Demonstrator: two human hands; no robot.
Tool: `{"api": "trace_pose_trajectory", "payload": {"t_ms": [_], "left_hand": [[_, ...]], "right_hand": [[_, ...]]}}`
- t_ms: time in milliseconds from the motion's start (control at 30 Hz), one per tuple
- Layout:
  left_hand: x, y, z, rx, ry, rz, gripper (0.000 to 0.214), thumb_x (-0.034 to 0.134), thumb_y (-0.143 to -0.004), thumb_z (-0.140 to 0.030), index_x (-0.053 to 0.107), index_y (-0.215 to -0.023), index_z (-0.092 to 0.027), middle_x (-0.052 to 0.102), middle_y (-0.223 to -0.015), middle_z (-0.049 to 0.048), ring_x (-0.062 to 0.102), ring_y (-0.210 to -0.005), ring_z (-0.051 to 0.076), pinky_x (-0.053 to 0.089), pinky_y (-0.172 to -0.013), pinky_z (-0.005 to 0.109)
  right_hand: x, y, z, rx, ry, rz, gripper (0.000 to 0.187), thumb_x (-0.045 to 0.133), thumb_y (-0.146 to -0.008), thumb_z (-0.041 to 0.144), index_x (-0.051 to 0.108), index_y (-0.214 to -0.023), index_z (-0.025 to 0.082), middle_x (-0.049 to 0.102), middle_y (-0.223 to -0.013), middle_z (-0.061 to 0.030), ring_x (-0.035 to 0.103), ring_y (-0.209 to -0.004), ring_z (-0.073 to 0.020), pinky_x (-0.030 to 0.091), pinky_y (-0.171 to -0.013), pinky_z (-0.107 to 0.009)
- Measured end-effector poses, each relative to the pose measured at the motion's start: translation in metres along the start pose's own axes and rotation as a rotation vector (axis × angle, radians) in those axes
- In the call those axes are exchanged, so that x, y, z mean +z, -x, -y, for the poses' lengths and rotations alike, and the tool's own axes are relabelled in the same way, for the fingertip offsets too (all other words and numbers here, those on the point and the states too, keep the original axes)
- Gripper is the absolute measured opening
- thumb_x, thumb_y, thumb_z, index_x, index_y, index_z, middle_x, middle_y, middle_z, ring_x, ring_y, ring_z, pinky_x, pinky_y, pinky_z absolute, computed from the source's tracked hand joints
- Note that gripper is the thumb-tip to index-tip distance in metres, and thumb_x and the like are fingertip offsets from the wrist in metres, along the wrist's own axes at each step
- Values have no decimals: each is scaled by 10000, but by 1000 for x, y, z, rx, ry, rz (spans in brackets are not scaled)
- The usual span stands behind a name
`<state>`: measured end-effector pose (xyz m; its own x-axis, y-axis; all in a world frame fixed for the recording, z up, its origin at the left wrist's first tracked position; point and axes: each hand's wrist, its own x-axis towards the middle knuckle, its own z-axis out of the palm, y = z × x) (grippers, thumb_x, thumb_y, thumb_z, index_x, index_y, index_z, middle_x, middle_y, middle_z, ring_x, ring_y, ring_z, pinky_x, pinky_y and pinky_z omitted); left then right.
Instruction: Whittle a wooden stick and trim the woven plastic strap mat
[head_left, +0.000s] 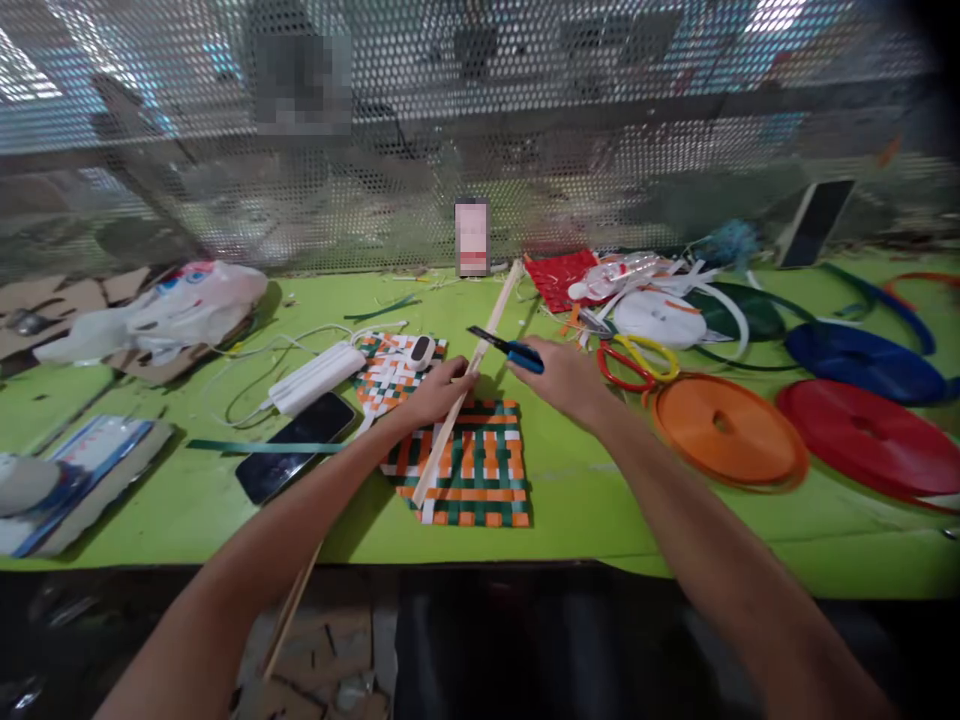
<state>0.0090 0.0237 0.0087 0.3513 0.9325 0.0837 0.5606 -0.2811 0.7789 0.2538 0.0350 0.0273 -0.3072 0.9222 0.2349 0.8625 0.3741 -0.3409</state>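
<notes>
glare behind the mesh (420, 150), slight blur, black upper right corner.

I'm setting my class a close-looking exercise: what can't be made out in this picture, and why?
All in the head view:
Knife: part of its handle is hidden by the right hand.
Nearer woven mat: partly covered by the wooden stick and the left hand.
Black phone: a band across it lies under the green strip.
Red coil: cut off by the right edge.
Scene behind the mesh screen: blurred, broken up by the mesh.
</notes>
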Motion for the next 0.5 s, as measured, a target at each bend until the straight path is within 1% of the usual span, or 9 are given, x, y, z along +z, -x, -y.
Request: {"api": "trace_pose_trajectory", "payload": {"t_ms": [67, 100, 200, 300, 400, 500], "left_hand": [[1, 1, 0, 7, -23, -28, 300, 504, -975, -431, 498, -762, -219, 568, -759, 4, 546, -749, 183, 421, -710, 320], [2, 2, 0, 17, -34, -49, 300, 509, -972, -425, 483, -754, -221, 563, -752, 3, 538, -739, 182, 413, -699, 320], [6, 7, -3, 50, -48, -128, 296, 532, -961, -404, 452, -740, -224, 558, -751, 6, 523, -731, 179, 401, -678, 314], [8, 14, -10, 41, -48, -190, 299, 534, -969, -417, 459, -753, -224, 561, -757, 12, 521, -732, 177, 406, -666, 307], [8, 22, -17, 8, -30, -239, 325, 530, -984, -479, 478, -789, -224, 562, -771, 16, 523, -733, 178, 405, -656, 307], [7, 27, -20, -24, 42, -210, 328, 515, -992, -516, 502, -838, -226, 585, -818, 24, 549, -760, 183, 426, -671, 309]], "right_hand": [[0, 3, 7, -27, 19, 41, 396, 590, -965, 603, 715, -1125, 263, 763, -979, -91, 690, -864, -301, 455, -716, -346], [0, 4, 10, -44, 19, 57, 419, 584, -965, 638, 716, -1092, 261, 766, -978, -90, 691, -863, -294, 446, -711, -337], [1, 6, 15, -99, 2, 94, 436, 554, -989, 651, 707, -1030, 245, 766, -968, -88, 688, -842, -270, 415, -684, -317], [1, 6, 17, -117, -16, 97, 419, 558, -997, 629, 693, -994, 232, 759, -935, -81, 681, -808, -257, 385, -644, -312], [2, 6, 17, -91, -1, 25, 386, 576, -992, 605, 667, -964, 230, 744, -926, -79, 674, -805, -257, 378, -633, -315], [3, 3, 13, -25, -18, -114, 304, 602, -981, 533, 630, -984, 230, 725, -977, -99, 669, -850, -273, 410, -663, -322]]}}
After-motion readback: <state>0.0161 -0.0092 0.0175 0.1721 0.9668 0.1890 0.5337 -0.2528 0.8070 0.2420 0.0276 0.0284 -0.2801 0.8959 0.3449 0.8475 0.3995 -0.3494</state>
